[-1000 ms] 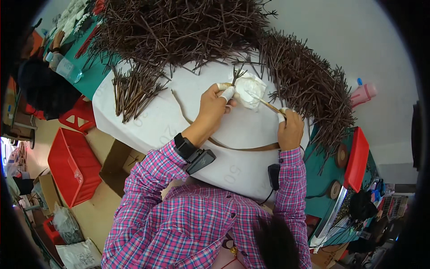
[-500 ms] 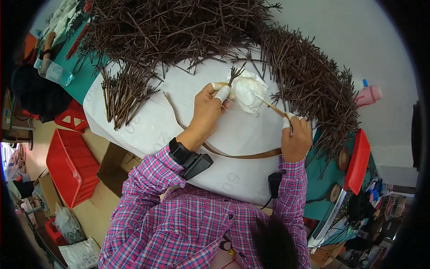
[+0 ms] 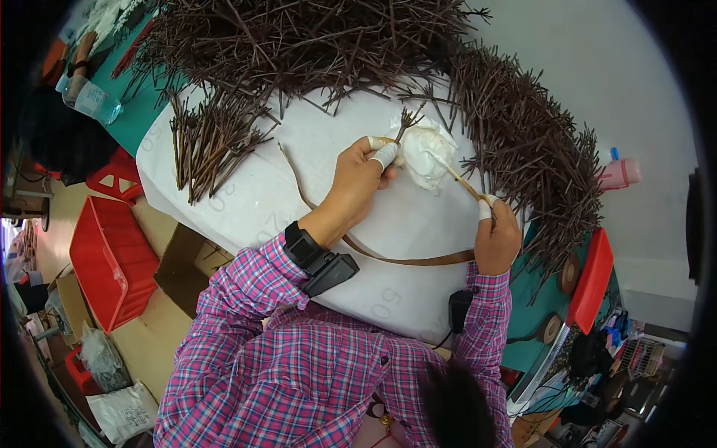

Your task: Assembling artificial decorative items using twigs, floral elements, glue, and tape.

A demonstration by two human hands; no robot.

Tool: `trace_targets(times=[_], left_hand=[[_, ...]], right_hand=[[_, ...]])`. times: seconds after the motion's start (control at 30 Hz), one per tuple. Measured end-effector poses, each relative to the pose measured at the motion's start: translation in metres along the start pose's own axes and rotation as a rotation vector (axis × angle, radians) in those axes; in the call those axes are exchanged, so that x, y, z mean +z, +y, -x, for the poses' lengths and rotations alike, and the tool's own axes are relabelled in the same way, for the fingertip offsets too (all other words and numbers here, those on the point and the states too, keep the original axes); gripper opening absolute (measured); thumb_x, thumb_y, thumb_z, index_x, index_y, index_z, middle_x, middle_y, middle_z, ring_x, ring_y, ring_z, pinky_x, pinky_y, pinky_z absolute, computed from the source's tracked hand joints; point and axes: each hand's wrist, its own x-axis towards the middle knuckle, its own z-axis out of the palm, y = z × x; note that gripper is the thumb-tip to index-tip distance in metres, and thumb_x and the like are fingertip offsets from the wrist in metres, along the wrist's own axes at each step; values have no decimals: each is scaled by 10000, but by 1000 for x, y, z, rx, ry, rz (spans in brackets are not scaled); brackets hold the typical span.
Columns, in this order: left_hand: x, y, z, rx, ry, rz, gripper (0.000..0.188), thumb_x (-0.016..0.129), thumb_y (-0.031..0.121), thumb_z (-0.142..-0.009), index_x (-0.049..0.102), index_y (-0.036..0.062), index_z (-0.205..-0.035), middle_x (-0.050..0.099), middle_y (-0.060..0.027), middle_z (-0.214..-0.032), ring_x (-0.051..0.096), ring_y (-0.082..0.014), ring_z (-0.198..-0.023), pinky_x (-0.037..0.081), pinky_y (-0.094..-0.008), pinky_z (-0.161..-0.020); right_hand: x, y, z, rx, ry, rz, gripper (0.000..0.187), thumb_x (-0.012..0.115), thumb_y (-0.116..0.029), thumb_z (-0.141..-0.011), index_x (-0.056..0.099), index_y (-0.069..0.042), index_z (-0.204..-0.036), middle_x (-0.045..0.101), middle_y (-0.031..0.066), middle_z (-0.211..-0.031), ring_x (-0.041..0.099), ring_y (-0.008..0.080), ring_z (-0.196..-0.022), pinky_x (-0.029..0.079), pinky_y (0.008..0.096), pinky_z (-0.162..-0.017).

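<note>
My left hand [image 3: 355, 183], its thumb and finger wrapped in white tape, pinches a small dark brown branched twig [image 3: 404, 128], the forked end pointing away from me. Beside it a white mound of paste [image 3: 424, 142] lies on a crumpled white sheet. My right hand [image 3: 497, 240], also with taped fingertips, grips a thin tan stick [image 3: 466, 184] whose far tip reaches into the paste. A long flat brown strip of tape [image 3: 403, 261] curves over the white tabletop [image 3: 299, 254], passing beneath my left wrist toward my right wrist.
Large heaps of brown twigs [image 3: 314, 45] line the table's far and right sides; a smaller bunch [image 3: 213, 145] lies at left. A plastic bottle [image 3: 93, 101], red crate [image 3: 112, 261], tape rolls [image 3: 550, 328], red tray [image 3: 590, 284] and pink cup [image 3: 621, 174] surround it.
The view has shifted slightly. Both hands keep their grips on the twig and the stick, and the stick's tip stays in the paste.
</note>
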Motion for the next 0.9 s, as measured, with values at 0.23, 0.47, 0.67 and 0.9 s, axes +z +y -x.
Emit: trace_targets(times=[0.23,0.47,0.67,0.9], left_hand=[[-1,-3,-2,-9,10,-18,93,498,92,-852,541,31,-906,564,-25,-737,437,-51,-546,297,-174,-452],[-2,-5,-4,-14,-25,28,89,510,97,-848,546,35,-900,555,-11,-731,440,-51,-550,306,-170,-458],[-3,-6,-3,-39,-60,38,80,537,89,-832,548,38,-892,551,-1,-730,442,-47,-555,316,-167,-463],[0,-5,-1,-57,-94,-11,75,557,83,-818,553,39,-879,553,-2,-734,444,-45,-558,319,-165,-465]], right_hand=[[1,6,0,-29,65,110,133,568,-80,-780,593,-2,-885,537,110,-728,511,232,-602,397,307,-531],[-7,-2,0,148,79,-191,131,568,-46,-770,591,10,-887,507,57,-722,455,138,-603,368,263,-533],[-4,-10,-2,20,98,-338,129,580,-30,-759,588,22,-876,495,48,-714,434,112,-614,350,226,-540],[1,-10,-2,10,80,-319,140,590,-33,-751,596,13,-884,495,41,-709,430,107,-604,345,218,-532]])
